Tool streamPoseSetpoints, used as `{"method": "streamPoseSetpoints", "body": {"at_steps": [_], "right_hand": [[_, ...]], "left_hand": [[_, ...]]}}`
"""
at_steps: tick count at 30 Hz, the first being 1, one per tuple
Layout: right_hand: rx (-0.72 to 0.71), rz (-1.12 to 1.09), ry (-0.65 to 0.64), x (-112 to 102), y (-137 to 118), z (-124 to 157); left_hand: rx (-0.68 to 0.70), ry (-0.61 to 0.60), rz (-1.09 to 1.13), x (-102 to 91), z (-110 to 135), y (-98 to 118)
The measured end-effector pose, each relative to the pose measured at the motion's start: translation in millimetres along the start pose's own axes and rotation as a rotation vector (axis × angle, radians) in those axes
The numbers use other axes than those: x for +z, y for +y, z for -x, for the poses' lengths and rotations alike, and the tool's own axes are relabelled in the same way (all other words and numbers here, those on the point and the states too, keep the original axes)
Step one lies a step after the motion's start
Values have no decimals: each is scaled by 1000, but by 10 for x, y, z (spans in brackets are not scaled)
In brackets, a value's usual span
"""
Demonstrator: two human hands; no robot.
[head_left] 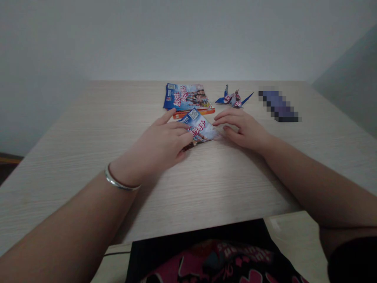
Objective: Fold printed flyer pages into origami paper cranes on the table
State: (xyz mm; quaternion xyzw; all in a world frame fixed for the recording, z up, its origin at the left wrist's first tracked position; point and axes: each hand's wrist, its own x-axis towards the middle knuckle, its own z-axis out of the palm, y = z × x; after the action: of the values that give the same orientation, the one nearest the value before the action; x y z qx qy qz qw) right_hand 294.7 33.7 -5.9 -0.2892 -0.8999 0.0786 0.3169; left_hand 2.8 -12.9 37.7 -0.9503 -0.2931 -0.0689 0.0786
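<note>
A printed blue paper sheet (203, 126) with a QR code and red lettering lies at an angle on the table. It looks folded, but its layers are hard to make out. My left hand (160, 143), with a silver bangle at the wrist, holds the left part of this paper under bent fingers and covers that side. At the paper's right corner, my right hand (241, 127) has curved fingers apart from the thumb, with nothing visible gripped. Just beyond the right fingers stands a folded paper crane (234, 99) of similar blue and red print.
Behind the paper lies a stack of printed leaflets (188, 97) with an orange edge below. A pixelated dark, flat object (279, 104) is at the back right. The pale wood-grain table (88, 129) meets a wall at the back. Dark printed fabric (220, 259) shows below the near edge.
</note>
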Motion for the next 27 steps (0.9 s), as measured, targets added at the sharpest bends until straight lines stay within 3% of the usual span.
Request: {"method": "streamPoseSetpoints", "body": {"at_steps": [5,9,14,21,27], "right_hand": [[-121,11,-162,-12,-73,-66],[-124,105,-185,-26,-91,-60],[-93,30,-245,-15,-45,-23],[-10,-19,-236,32,94,15],[13,-27,-328,-22,103,-11]], "left_hand": [[16,-129,107,-14,-21,109],[1,-95,173,27,10,87],[94,-65,277,61,46,34],[-13,-24,130,103,76,-25],[-34,-124,70,145,117,28]]}}
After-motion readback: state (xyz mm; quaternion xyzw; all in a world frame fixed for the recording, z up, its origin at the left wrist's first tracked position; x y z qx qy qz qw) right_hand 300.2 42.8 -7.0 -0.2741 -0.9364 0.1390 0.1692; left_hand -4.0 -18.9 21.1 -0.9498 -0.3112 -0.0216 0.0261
